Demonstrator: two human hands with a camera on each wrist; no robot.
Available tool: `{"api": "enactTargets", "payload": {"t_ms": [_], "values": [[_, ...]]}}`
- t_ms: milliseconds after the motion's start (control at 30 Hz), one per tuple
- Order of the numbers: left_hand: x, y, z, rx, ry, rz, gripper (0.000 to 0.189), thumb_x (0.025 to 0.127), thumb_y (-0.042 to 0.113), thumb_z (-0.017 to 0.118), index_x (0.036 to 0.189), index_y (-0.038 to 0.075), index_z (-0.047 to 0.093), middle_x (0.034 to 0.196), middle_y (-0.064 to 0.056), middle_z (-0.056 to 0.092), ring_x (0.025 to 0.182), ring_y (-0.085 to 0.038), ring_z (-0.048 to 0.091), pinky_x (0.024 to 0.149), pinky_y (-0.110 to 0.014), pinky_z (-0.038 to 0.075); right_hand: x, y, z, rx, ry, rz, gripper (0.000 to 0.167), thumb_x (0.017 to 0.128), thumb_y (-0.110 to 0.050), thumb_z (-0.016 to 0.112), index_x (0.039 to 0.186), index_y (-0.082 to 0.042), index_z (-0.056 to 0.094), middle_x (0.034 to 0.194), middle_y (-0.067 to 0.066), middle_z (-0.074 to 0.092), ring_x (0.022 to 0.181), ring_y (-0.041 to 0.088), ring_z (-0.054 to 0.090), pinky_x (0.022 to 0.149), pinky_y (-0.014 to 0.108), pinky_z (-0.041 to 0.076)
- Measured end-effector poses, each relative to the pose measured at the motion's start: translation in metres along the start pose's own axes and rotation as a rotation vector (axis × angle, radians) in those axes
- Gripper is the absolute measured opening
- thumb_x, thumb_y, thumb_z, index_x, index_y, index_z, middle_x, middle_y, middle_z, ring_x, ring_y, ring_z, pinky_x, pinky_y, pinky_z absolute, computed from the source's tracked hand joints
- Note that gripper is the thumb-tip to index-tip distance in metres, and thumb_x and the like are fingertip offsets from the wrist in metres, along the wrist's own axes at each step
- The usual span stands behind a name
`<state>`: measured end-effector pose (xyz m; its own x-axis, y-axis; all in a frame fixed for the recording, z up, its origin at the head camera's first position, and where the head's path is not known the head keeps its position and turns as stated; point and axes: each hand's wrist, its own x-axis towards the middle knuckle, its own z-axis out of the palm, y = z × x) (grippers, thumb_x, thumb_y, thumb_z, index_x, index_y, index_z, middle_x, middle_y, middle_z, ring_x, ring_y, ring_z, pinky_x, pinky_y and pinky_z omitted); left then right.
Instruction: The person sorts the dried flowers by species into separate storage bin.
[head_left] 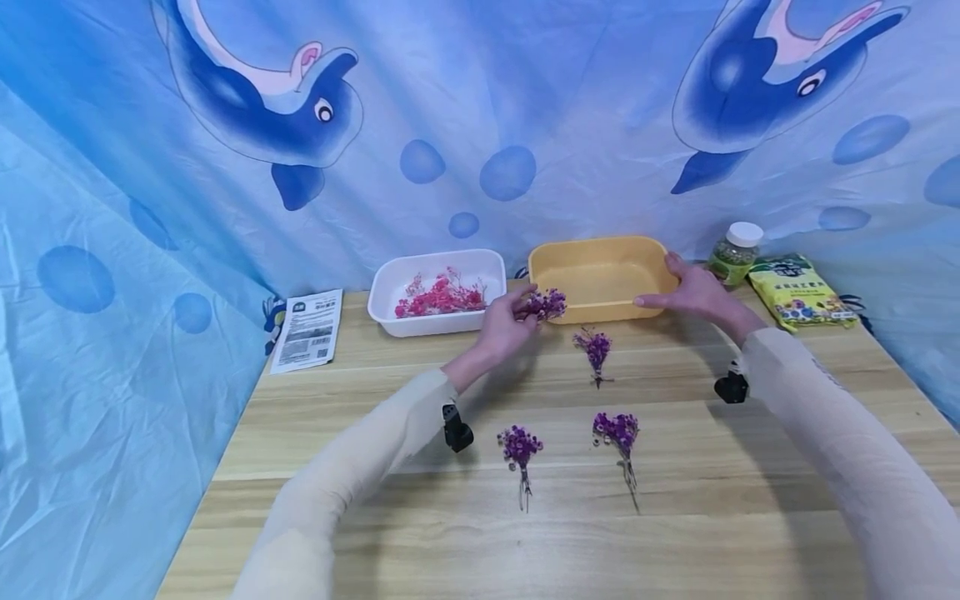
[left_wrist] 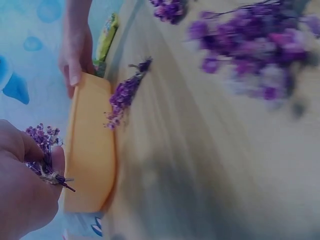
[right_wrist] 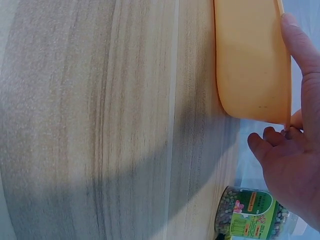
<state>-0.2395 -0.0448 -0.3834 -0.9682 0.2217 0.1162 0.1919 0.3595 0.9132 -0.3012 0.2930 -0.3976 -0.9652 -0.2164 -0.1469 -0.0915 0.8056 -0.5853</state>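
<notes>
My left hand [head_left: 504, 328] pinches a small tied bunch of purple dried flowers [head_left: 550, 305] by its stems, at the left front corner of the yellow basin [head_left: 600, 312]. In the left wrist view, the stem ends of that bunch [left_wrist: 46, 145] poke out past the thumb. My right hand [head_left: 699, 292] grips the basin's right end, its thumb on the front rim; the right wrist view shows the fingers [right_wrist: 260, 145] curled at the corner. More purple bunches lie on the table: one [head_left: 596, 354] before the basin, others [head_left: 520, 450] [head_left: 621, 433] nearer me.
Left of the basin stands a white basin [head_left: 427, 325] with pink dried flowers [head_left: 442, 296] inside. A white printed packet [head_left: 306, 333] lies at the far left. To the right are a white-lidded jar [head_left: 735, 254] and a yellow-green bag [head_left: 802, 292]. A blue curtain [head_left: 465, 100] hangs behind.
</notes>
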Motion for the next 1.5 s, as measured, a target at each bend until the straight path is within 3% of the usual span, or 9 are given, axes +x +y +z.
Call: {"api": "enactTargets", "payload": {"t_ms": [200, 333, 633, 833, 1000, 1100, 1233, 1400, 1500], "values": [[0.020, 0.011, 0.008, 0.018, -0.014, 0.016, 0.057, 0.088, -0.015, 0.058, 0.143, 0.000, 0.052, 0.124, -0.027, 0.064, 0.102, -0.031, 0.068, 0.078, -0.024, 0.058, -0.003, -0.001, 0.000, 0.025, -0.003, 0.001, 0.128, 0.081, -0.066, 0.072, 0.154, 0.004, -0.007, 0.161, 0.024, -0.007, 0.146, 0.048, 0.003, 0.117, 0.059, 0.011], [0.033, 0.016, 0.014, -0.017, -0.041, -0.040, 0.059, 0.090, -0.015, 0.057, 0.145, 0.004, 0.051, 0.123, -0.025, 0.064, 0.092, -0.028, 0.070, 0.077, -0.029, 0.059, -0.004, 0.000, 0.000, 0.028, -0.004, 0.014, 0.130, 0.080, -0.068, 0.071, 0.154, 0.003, -0.008, 0.161, 0.023, -0.009, 0.146, 0.047, 0.002, 0.117, 0.059, 0.010], [0.059, 0.023, 0.025, -0.041, -0.060, -0.123, 0.060, 0.090, -0.014, 0.057, 0.146, 0.007, 0.051, 0.121, -0.022, 0.065, 0.086, -0.025, 0.069, 0.082, -0.046, 0.058, -0.004, 0.000, 0.001, 0.025, 0.020, 0.033, 0.132, 0.077, -0.070, 0.072, 0.155, 0.003, -0.006, 0.161, 0.026, -0.004, 0.146, 0.048, 0.006, 0.117, 0.058, 0.013], [0.077, 0.025, 0.032, -0.053, -0.078, -0.172, 0.059, 0.093, -0.011, 0.055, 0.148, 0.010, 0.049, 0.123, -0.020, 0.062, 0.096, -0.029, 0.069, 0.082, -0.043, 0.058, -0.005, 0.001, 0.000, 0.025, 0.020, 0.022, 0.130, 0.079, -0.067, 0.073, 0.155, 0.003, -0.005, 0.161, 0.026, -0.003, 0.146, 0.048, 0.006, 0.118, 0.057, 0.012], [0.092, 0.032, 0.037, -0.083, -0.106, -0.177, 0.061, 0.093, -0.013, 0.054, 0.149, 0.010, 0.048, 0.127, -0.019, 0.061, 0.107, -0.033, 0.066, 0.086, -0.040, 0.057, -0.002, 0.000, 0.001, 0.037, 0.027, 0.018, 0.132, 0.076, -0.069, 0.073, 0.156, 0.002, -0.004, 0.162, 0.024, -0.003, 0.147, 0.047, 0.006, 0.118, 0.057, 0.012], [0.098, 0.036, 0.041, -0.085, -0.095, -0.184, 0.062, 0.091, -0.014, 0.055, 0.148, 0.009, 0.049, 0.125, -0.019, 0.062, 0.108, -0.033, 0.066, 0.081, -0.033, 0.059, -0.001, -0.002, 0.001, 0.037, 0.031, 0.016, 0.133, 0.075, -0.070, 0.074, 0.156, 0.002, -0.004, 0.162, 0.023, -0.003, 0.147, 0.046, 0.005, 0.118, 0.057, 0.012], [0.102, 0.034, 0.048, -0.038, -0.065, -0.216, 0.063, 0.089, -0.014, 0.057, 0.147, 0.012, 0.052, 0.121, -0.014, 0.065, 0.101, -0.029, 0.068, 0.064, -0.022, 0.055, 0.001, -0.003, 0.002, 0.037, 0.033, 0.011, 0.134, 0.074, -0.070, 0.074, 0.156, 0.001, -0.004, 0.162, 0.024, -0.002, 0.147, 0.046, 0.005, 0.118, 0.056, 0.011], [0.106, 0.030, 0.054, -0.044, -0.044, -0.237, 0.063, 0.089, -0.016, 0.055, 0.147, 0.011, 0.052, 0.123, -0.015, 0.064, 0.102, -0.032, 0.067, 0.077, -0.038, 0.058, 0.002, -0.003, 0.002, 0.049, 0.039, 0.014, 0.135, 0.073, -0.070, 0.075, 0.156, 0.002, -0.004, 0.162, 0.025, -0.003, 0.147, 0.045, 0.005, 0.118, 0.055, 0.011], [0.108, 0.028, 0.056, -0.013, -0.044, -0.236, 0.063, 0.090, -0.015, 0.054, 0.147, 0.011, 0.051, 0.125, -0.015, 0.064, 0.093, -0.029, 0.068, 0.074, -0.035, 0.058, 0.001, -0.003, 0.001, 0.051, 0.044, 0.013, 0.133, 0.075, -0.067, 0.076, 0.156, 0.003, -0.004, 0.162, 0.025, -0.002, 0.147, 0.046, 0.005, 0.118, 0.056, 0.011]]}}
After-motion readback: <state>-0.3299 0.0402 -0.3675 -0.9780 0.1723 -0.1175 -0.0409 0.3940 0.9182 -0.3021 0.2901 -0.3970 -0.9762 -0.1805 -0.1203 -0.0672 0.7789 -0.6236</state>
